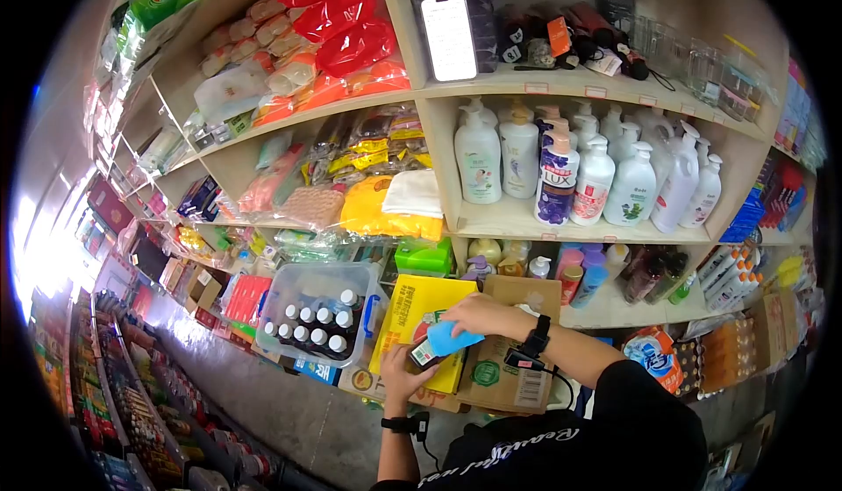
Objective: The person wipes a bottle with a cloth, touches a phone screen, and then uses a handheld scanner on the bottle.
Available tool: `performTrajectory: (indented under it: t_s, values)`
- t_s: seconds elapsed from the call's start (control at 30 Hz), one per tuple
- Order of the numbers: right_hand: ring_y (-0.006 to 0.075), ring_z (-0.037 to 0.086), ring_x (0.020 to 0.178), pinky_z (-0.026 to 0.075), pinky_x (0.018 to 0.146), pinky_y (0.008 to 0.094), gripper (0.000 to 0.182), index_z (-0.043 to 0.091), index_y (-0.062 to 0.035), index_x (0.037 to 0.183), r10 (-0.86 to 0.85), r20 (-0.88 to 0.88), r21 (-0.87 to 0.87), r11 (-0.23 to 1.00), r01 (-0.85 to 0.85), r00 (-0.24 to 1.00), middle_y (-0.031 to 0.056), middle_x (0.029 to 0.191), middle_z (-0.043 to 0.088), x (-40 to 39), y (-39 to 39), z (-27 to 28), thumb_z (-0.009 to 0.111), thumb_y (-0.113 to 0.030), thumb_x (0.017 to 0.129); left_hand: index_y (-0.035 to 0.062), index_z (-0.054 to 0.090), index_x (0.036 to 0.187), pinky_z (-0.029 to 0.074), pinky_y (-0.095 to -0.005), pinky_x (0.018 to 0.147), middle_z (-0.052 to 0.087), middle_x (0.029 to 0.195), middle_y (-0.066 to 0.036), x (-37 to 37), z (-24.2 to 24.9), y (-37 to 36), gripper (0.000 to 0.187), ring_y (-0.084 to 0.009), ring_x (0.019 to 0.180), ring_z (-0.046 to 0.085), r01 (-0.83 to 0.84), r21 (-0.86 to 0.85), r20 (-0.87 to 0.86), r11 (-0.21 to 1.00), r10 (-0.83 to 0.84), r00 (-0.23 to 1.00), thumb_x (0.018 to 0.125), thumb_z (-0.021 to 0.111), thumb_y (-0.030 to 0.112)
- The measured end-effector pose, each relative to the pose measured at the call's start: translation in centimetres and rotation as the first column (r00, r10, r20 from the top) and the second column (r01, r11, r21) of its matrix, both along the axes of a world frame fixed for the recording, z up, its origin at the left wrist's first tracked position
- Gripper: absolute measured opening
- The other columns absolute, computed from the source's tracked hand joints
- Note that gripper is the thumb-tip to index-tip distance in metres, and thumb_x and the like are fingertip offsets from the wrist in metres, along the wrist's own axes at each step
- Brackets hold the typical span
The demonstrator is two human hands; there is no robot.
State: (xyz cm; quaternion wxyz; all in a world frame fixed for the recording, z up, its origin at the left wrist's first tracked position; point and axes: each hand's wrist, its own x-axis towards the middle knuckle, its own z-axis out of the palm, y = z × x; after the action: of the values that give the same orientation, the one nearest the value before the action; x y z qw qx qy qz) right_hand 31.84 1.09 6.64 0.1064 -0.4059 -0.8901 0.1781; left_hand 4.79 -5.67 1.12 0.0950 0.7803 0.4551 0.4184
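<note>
Left hand (402, 380) gripping bottle (427, 352), right hand (478, 314) wiping

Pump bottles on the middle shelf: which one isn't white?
The LUX pump bottle, standing at the shelf's front, about mid-row: purple lower label with a peach-pink pump top. The pump bottles around it are white or pale.

The left hand (402, 379) is raised from below, forearm near-vertical, fingers curled closed in a grip, a black band on its wrist. The right hand (478, 313) reaches in from the right, forearm angled up and left, palm down, fingers bent and pressing. A black watch-like band circles that wrist, and a dark sleeve covers the upper arm.
</note>
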Motion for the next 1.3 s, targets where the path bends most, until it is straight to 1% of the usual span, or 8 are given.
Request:
performTrajectory:
  t_s: [0.23, 0.37, 0.43, 0.83, 1.0, 1.03, 1.1, 1.3]
  values:
    - [0.0307, 0.075, 0.081, 0.056, 0.066, 0.0459, 0.015, 0.076, -0.0106, 0.085, -0.178, -0.147, 0.140, 0.970, 0.199, 0.973, 0.0104, 0.083, 0.076, -1.5, -2.0, -2.1, 0.077, -0.021, 0.075, 0.0040, 0.070, 0.107, 0.048, -0.0471, 0.085, 0.068, 0.099, -0.014, -1.2, -3.0, 0.9, 0.062, -0.0385, 0.094, 0.064, -0.003, -0.093, -0.043, 0.996, -0.001, 0.999, 0.063, 0.093, 0.041]
    - [0.0255, 0.074, 0.087, 0.052, 0.089, 0.0427, 0.009, 0.077, -0.0108, 0.080, -0.307, -0.132, 0.347, 0.876, 0.335, 0.942, 0.0085, 0.081, 0.075, -4.9, -4.2, -1.9, 0.073, -0.017, 0.074, 0.0005, 0.070, 0.117, 0.048, -0.0498, 0.097, 0.070, 0.112, -0.018, -2.0, -6.2, 2.1, 0.066, -0.0411, 0.106, 0.063, 0.006, 0.018, 0.021, 1.000, -0.006, 1.000, 0.063, 0.095, 0.029]
    - [0.0247, 0.071, 0.093, 0.047, 0.095, 0.0441, 0.009, 0.077, -0.0107, 0.080, -0.276, -0.152, 0.449, 0.836, 0.315, 0.949, 0.0083, 0.087, 0.075, -5.7, -4.9, -1.7, 0.071, -0.017, 0.076, -0.0016, 0.069, 0.116, 0.048, -0.0494, 0.098, 0.070, 0.114, -0.019, -2.6, -6.2, 2.6, 0.066, -0.0412, 0.106, 0.063, 0.012, -0.195, 0.035, 0.981, -0.005, 0.999, 0.063, 0.094, 0.029]
    - [0.0258, 0.070, 0.089, 0.046, 0.092, 0.0495, 0.006, 0.076, -0.0137, 0.076, -0.223, -0.156, 0.360, 0.894, 0.266, 0.962, 0.0074, 0.082, 0.074, -6.0, -4.5, -1.1, 0.072, -0.017, 0.078, -0.0076, 0.065, 0.118, 0.050, -0.0479, 0.090, 0.067, 0.111, -0.020, -3.2, -5.5, 2.0, 0.071, -0.0391, 0.100, 0.063, -0.023, -0.152, -0.008, 0.988, 0.022, 1.000, 0.065, 0.092, 0.029]
    - [0.0181, 0.069, 0.099, 0.045, 0.089, 0.0448, 0.020, 0.074, -0.0157, 0.101, -0.115, -0.195, 0.273, 0.947, 0.166, 0.974, 0.0041, 0.107, 0.075, -4.6, -3.7, -2.1, 0.072, -0.020, 0.082, -0.0010, 0.068, 0.120, 0.047, -0.0494, 0.101, 0.069, 0.112, -0.017, -3.5, -6.9, 1.7, 0.074, -0.0377, 0.111, 0.064, 0.010, -0.116, 0.123, 0.993, 0.005, 0.992, 0.063, 0.089, 0.039]
    - [0.0169, 0.069, 0.103, 0.045, 0.090, 0.0456, 0.025, 0.073, -0.0153, 0.106, -0.078, -0.287, 0.259, 0.953, 0.156, 0.955, 0.0036, 0.112, 0.075, -4.1, -3.6, -2.6, 0.072, -0.021, 0.082, 0.0013, 0.070, 0.116, 0.048, -0.0481, 0.096, 0.070, 0.109, -0.015, -2.5, -4.0, 1.1, 0.070, -0.0371, 0.104, 0.065, 0.005, -0.121, -0.051, 0.993, -0.011, 0.999, 0.061, 0.089, 0.041]
    - [0.0241, 0.074, 0.083, 0.046, 0.090, 0.0498, 0.022, 0.074, -0.0152, 0.104, -0.105, -0.320, 0.405, 0.883, 0.236, 0.942, 0.0039, 0.075, 0.074, -3.7, -2.6, -3.0, 0.073, -0.019, 0.081, 0.0039, 0.073, 0.109, 0.050, -0.0448, 0.090, 0.070, 0.104, -0.013, -1.7, -3.2, 0.9, 0.062, -0.0358, 0.095, 0.065, 0.012, -0.138, 0.011, 0.990, -0.010, 1.000, 0.061, 0.091, 0.038]
    - [0.0322, 0.074, 0.088, 0.048, 0.096, 0.0477, 0.022, 0.078, -0.0104, 0.085, -0.023, 0.034, 0.005, 1.000, 0.023, 0.999, 0.0134, 0.085, 0.076, -4.5, -0.9, 1.6, 0.080, -0.031, 0.079, 0.0034, 0.072, 0.111, 0.051, -0.0439, 0.088, 0.071, 0.104, -0.013, -0.9, -1.6, 0.4, 0.067, -0.0341, 0.095, 0.067, 0.009, -0.074, -0.007, 0.997, -0.009, 1.000, 0.060, 0.096, 0.040]
